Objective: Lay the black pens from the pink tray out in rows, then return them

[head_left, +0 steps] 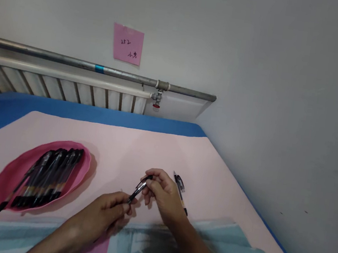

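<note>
Between my two hands is a black pen with a clear cap [139,188], tilted up to the right. The fingers of my left hand [113,211] pinch its lower part. At the cap end, the thumb and fingertips of my right hand [162,192] are closed on the same pen. Just right of my right hand lies an uncapped pen [181,193] on the pink table surface, with a loose pen cap [180,183] beside its tip. To the left, a pink oval basket [85,173] holds several black pens [50,177] with clear barrels.
A pink sheet [115,148] covers the table, with a blue edge [110,117] behind it. Light blue cloth [228,239] lies along the near side. A metal pipe [71,60], a radiator [91,94] and a pink note [127,44] are at the wall.
</note>
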`<state>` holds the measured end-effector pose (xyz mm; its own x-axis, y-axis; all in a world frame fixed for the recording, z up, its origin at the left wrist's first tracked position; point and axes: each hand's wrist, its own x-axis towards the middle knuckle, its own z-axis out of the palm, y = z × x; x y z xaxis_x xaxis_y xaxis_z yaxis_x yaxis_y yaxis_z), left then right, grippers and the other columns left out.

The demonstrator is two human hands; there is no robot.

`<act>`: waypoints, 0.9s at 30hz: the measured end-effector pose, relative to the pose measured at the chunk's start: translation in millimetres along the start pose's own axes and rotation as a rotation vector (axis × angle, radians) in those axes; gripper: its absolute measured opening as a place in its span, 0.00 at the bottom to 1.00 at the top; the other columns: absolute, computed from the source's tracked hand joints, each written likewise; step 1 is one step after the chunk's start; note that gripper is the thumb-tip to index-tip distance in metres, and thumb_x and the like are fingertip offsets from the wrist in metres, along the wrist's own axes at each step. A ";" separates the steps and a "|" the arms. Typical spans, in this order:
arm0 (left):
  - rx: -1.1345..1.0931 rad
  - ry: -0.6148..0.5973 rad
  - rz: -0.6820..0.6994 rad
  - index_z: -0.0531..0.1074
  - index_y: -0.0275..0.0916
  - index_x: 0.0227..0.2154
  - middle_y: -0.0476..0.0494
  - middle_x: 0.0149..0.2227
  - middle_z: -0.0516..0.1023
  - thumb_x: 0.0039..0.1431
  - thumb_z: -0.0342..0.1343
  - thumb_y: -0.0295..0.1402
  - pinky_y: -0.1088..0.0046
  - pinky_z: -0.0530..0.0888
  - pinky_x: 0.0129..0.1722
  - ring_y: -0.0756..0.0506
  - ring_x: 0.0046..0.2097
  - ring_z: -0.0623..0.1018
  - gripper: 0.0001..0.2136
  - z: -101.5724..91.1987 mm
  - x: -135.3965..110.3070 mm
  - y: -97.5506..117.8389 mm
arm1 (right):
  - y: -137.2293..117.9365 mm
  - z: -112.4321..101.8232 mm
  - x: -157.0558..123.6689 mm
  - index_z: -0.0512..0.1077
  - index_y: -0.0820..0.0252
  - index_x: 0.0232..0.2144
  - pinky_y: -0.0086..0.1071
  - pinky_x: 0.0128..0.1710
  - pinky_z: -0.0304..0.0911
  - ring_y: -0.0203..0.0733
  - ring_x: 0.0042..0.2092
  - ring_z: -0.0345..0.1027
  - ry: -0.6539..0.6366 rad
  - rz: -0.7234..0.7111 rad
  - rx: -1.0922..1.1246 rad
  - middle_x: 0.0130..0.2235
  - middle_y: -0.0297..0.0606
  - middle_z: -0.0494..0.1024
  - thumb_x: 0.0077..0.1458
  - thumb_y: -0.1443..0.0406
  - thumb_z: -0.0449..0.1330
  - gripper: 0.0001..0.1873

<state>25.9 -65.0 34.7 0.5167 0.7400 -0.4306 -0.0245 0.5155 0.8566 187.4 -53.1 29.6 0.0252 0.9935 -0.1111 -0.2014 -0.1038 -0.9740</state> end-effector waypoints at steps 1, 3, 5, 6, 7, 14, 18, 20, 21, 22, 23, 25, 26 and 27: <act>0.021 -0.009 -0.001 0.68 0.36 0.28 0.57 0.16 0.61 0.49 0.57 0.39 0.79 0.52 0.18 0.57 0.18 0.58 0.10 -1.5 -0.1 0.0 | 0.7 -0.4 0.3 0.67 0.60 0.35 0.22 0.13 0.54 0.29 0.16 0.60 -0.009 0.010 0.009 0.19 0.28 0.70 0.46 0.66 0.57 0.10; 0.053 -0.045 0.000 0.68 0.37 0.27 0.55 0.18 0.65 0.51 0.55 0.41 0.79 0.53 0.17 0.56 0.17 0.60 0.11 -5.1 0.9 -1.5 | 1.7 -0.8 0.8 0.67 0.60 0.35 0.22 0.13 0.54 0.29 0.16 0.60 -0.016 0.026 0.025 0.20 0.28 0.71 0.46 0.65 0.58 0.11; 0.055 -0.070 -0.006 0.67 0.37 0.27 0.55 0.18 0.66 0.52 0.54 0.43 0.79 0.50 0.15 0.57 0.15 0.58 0.13 -8.1 3.1 -4.2 | 2.8 -0.9 1.2 0.67 0.60 0.35 0.22 0.14 0.55 0.29 0.16 0.60 -0.015 0.033 0.031 0.20 0.28 0.71 0.46 0.65 0.59 0.11; 0.043 -0.073 -0.007 0.66 0.37 0.27 0.55 0.17 0.65 0.53 0.53 0.44 0.78 0.49 0.15 0.57 0.15 0.55 0.13 -9.1 4.3 -5.6 | 3.5 -0.8 1.2 0.67 0.60 0.35 0.22 0.14 0.55 0.29 0.16 0.61 -0.019 0.035 0.033 0.20 0.28 0.71 0.46 0.64 0.59 0.12; 0.023 -0.068 -0.001 0.67 0.37 0.27 0.56 0.17 0.64 0.53 0.53 0.43 0.78 0.48 0.15 0.57 0.15 0.53 0.13 -9.6 5.4 -6.9 | 4.4 -0.6 1.2 0.67 0.60 0.35 0.22 0.14 0.54 0.29 0.16 0.61 -0.028 0.037 0.034 0.20 0.28 0.71 0.46 0.64 0.59 0.12; -0.044 -0.006 0.057 0.64 0.36 0.23 0.56 0.18 0.60 0.50 0.57 0.42 0.78 0.55 0.23 0.56 0.21 0.58 0.14 -8.0 10.6 -11.9 | 10.2 1.4 -1.0 0.66 0.59 0.36 0.22 0.12 0.49 0.30 0.16 0.61 -0.102 0.034 0.003 0.21 0.28 0.72 0.48 0.63 0.59 0.12; 0.082 0.036 0.083 0.65 0.36 0.24 0.57 0.18 0.58 0.50 0.56 0.45 0.77 0.57 0.23 0.55 0.21 0.58 0.15 -8.2 10.3 -9.4 | 7.6 3.4 -2.2 0.65 0.59 0.37 0.22 0.13 0.50 0.30 0.16 0.62 -0.118 0.042 -0.013 0.21 0.29 0.72 0.48 0.63 0.59 0.12; 0.163 0.063 0.100 0.66 0.36 0.24 0.57 0.18 0.58 0.51 0.54 0.45 0.77 0.57 0.23 0.55 0.21 0.57 0.15 -8.3 9.1 -7.0 | 5.6 5.3 -2.8 0.65 0.59 0.37 0.22 0.13 0.50 0.31 0.17 0.62 -0.111 0.047 -0.023 0.20 0.28 0.72 0.48 0.63 0.58 0.12; 0.199 0.074 0.117 0.66 0.36 0.23 0.57 0.18 0.58 0.51 0.54 0.45 0.77 0.57 0.23 0.54 0.22 0.57 0.15 -8.4 8.5 -5.9 | 4.8 6.4 -3.1 0.64 0.59 0.37 0.22 0.13 0.50 0.31 0.17 0.63 -0.103 0.047 -0.030 0.20 0.28 0.71 0.48 0.63 0.58 0.12; 0.223 0.080 0.134 0.66 0.36 0.23 0.57 0.18 0.58 0.51 0.53 0.45 0.77 0.58 0.23 0.54 0.22 0.57 0.15 -8.5 7.9 -5.0 | 4.3 7.4 -3.2 0.64 0.59 0.37 0.23 0.14 0.50 0.31 0.17 0.63 -0.096 0.047 -0.037 0.20 0.28 0.71 0.48 0.63 0.58 0.12; 0.238 0.085 0.146 0.66 0.37 0.22 0.57 0.18 0.58 0.51 0.53 0.45 0.77 0.58 0.24 0.54 0.22 0.57 0.15 -8.5 7.5 -4.3 | 4.1 8.3 -3.3 0.64 0.60 0.37 0.23 0.14 0.51 0.32 0.17 0.63 -0.093 0.046 -0.046 0.20 0.27 0.71 0.49 0.63 0.57 0.12; 0.239 0.094 0.148 0.65 0.37 0.21 0.56 0.18 0.58 0.51 0.53 0.45 0.76 0.60 0.24 0.54 0.22 0.59 0.15 -7.7 7.1 -4.0 | 4.4 9.7 -3.5 0.64 0.60 0.37 0.23 0.15 0.52 0.32 0.18 0.63 -0.096 0.042 -0.057 0.20 0.27 0.70 0.49 0.62 0.57 0.12; 0.232 0.097 0.145 0.64 0.37 0.21 0.56 0.18 0.59 0.51 0.53 0.44 0.76 0.60 0.25 0.54 0.22 0.59 0.15 -6.9 7.1 -4.1 | 4.9 10.2 -3.6 0.64 0.60 0.37 0.24 0.15 0.52 0.32 0.18 0.64 -0.097 0.038 -0.062 0.20 0.27 0.70 0.49 0.62 0.57 0.12; 0.221 0.102 0.143 0.65 0.37 0.21 0.55 0.19 0.61 0.51 0.53 0.43 0.76 0.60 0.25 0.53 0.23 0.60 0.14 -5.7 7.3 -4.2 | 5.4 10.6 -3.8 0.64 0.60 0.37 0.24 0.15 0.52 0.32 0.18 0.64 -0.095 0.034 -0.070 0.20 0.27 0.70 0.49 0.61 0.57 0.13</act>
<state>24.9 -59.4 26.4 0.4327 0.8437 -0.3177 0.1018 0.3045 0.9471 175.8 -57.0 26.9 -0.0743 0.9889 -0.1285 -0.1312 -0.1374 -0.9818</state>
